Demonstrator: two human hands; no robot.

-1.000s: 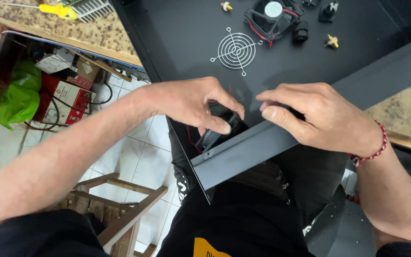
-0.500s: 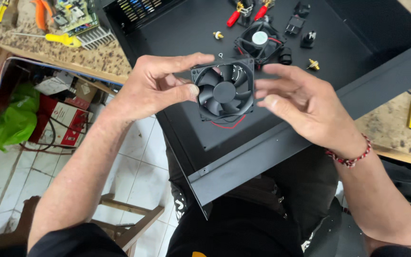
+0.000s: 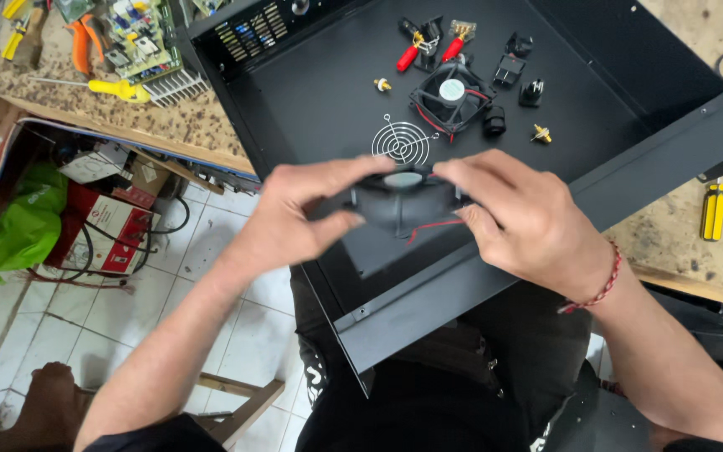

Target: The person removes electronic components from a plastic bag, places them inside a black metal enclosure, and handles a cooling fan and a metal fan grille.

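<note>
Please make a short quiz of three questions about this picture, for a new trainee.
1. True or false: both hands hold the black fan above the black metal case.
2. What lies on the case floor just behind the held fan? A) wire fan guard B) hammer C) tape roll
3. Fill in: the yellow-handled screwdriver lies on the ____ side of the case.

Key: 1 true; 2 A; 3 left. The left hand and right hand grip opposite edges.
</note>
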